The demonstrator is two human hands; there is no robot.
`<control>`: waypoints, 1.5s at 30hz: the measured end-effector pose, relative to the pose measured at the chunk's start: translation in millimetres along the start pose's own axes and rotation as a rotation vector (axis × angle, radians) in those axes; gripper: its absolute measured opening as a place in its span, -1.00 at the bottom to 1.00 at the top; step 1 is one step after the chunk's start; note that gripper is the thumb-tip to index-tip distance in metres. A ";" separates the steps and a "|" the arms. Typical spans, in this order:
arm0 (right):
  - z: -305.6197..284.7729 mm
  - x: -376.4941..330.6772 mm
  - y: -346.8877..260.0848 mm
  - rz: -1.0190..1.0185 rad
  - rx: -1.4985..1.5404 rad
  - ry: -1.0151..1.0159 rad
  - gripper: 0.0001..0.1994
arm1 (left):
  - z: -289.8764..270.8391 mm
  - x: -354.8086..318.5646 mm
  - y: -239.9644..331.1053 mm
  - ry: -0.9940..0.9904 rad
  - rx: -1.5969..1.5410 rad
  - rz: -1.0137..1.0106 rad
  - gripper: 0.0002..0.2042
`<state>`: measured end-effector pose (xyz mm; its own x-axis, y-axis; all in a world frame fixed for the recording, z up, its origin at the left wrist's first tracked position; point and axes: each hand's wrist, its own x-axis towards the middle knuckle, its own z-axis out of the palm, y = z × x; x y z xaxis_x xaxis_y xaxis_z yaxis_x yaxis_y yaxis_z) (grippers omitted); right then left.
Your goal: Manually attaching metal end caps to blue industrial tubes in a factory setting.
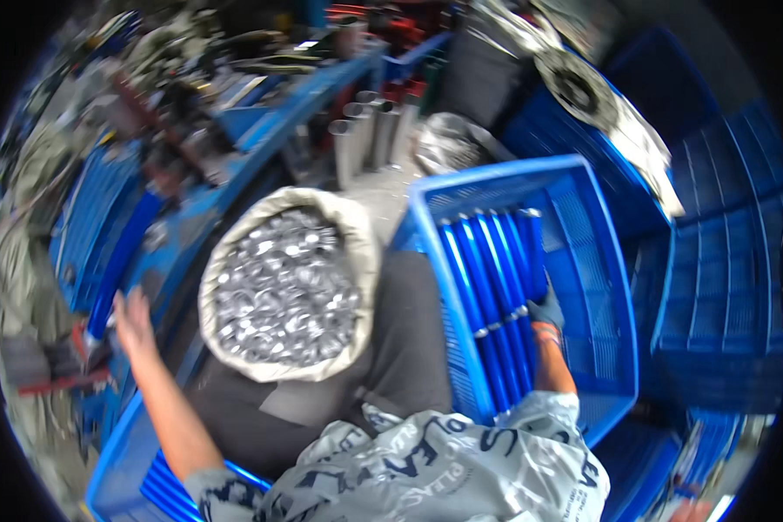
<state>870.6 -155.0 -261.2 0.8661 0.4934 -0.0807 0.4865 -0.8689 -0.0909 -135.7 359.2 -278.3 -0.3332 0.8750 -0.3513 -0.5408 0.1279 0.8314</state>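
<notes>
My left hand point(133, 324), blurred, has its fingers stretched out beside the lower end of a slanting blue tube point(126, 261). That tube's lower end meets a red-and-metal fixture point(83, 346) at the bench. On the right, my right hand point(546, 315), in a dark glove, reaches into a blue plastic crate point(618, 348). It closes at the outer side of a row of shiny blue tubes point(487, 261), seemingly around one; part of its fingers is hidden. Between my arms, a pale cloth sack point(367, 261) full of small shiny metal rings point(287, 287) stands at my lap.
A blue workbench edge point(270, 143) runs along the left. Bare metal tubes point(348, 148) stand upright beyond the sack. Stacked blue crates point(722, 278) fill the right side. Another crate with blue tubes point(170, 491) is at my lower left.
</notes>
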 end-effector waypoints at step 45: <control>91.0 -239.4 -529.5 -1.609 0.000 -0.056 0.08 | -386.1 -516.7 -159.4 1.036 1.075 -0.158 -0.19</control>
<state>395.2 190.6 -284.0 -0.5235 0.8499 0.0598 0.8424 0.5269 -0.1130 -175.5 -293.6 -395.6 -0.9598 0.1696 -0.2236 0.0344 0.8618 0.5061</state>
